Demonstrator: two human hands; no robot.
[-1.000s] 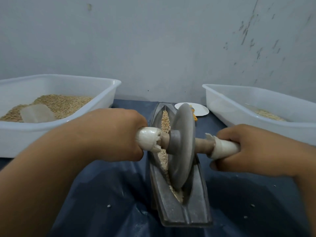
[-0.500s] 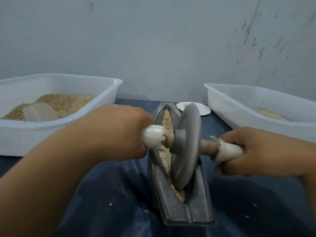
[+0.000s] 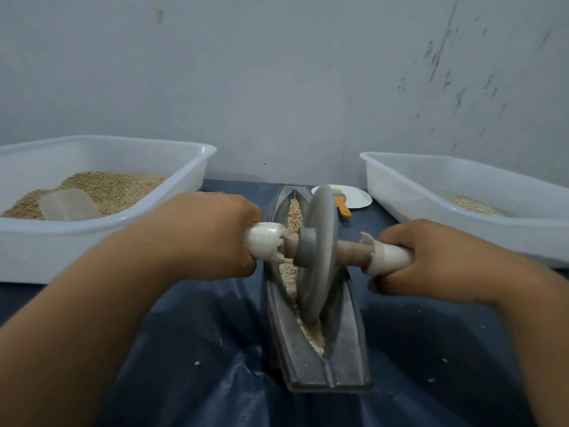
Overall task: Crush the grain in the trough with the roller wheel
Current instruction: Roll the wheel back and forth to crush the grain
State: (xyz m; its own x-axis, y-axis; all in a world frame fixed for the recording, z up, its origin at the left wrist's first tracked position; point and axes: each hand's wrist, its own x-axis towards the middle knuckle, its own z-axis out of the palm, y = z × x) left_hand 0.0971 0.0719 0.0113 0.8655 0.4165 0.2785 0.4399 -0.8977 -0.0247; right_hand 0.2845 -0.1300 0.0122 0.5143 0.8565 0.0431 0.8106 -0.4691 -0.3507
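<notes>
Nearest the camera, the blunt end of one long metal trough [image 3: 311, 369] rests on a dark blue sheet [image 3: 191, 392], with a few stray pale grains scattered on the sheet around it. No brand, label or writing can be read on anything here.

In the trough's groove lies the grain [image 3: 312, 335]: a crushed, paler patch at the near end and whole kernels farther up toward the far tip. One grey roller wheel [image 3: 317, 257] stands on edge in the groove, about midway along the trough, its lower rim down in the grain and its top leaning a little to the right. A wooden axle [image 3: 354, 252] runs through its hub, with a white sleeve on each end.

Two bare hands hold that axle. The left hand [image 3: 203, 235] has its fingers wrapped tight round the left white sleeve; the right hand [image 3: 431, 260] is curled round the right one, thumb tucked below.

Farther back stand two white plastic tubs. The left tub [image 3: 172, 208] holds a heap of brown grain and one clear scoop [image 3: 69, 204]. The right tub [image 3: 462, 192] holds a thin layer of paler grain. Between the tubs, beyond the trough's far tip, is one white plate [image 3: 358, 197] with a small orange-handled brush [image 3: 341, 204] on it. Behind everything is a grey wall [image 3: 277, 87], scuffed with dark marks on the right.
</notes>
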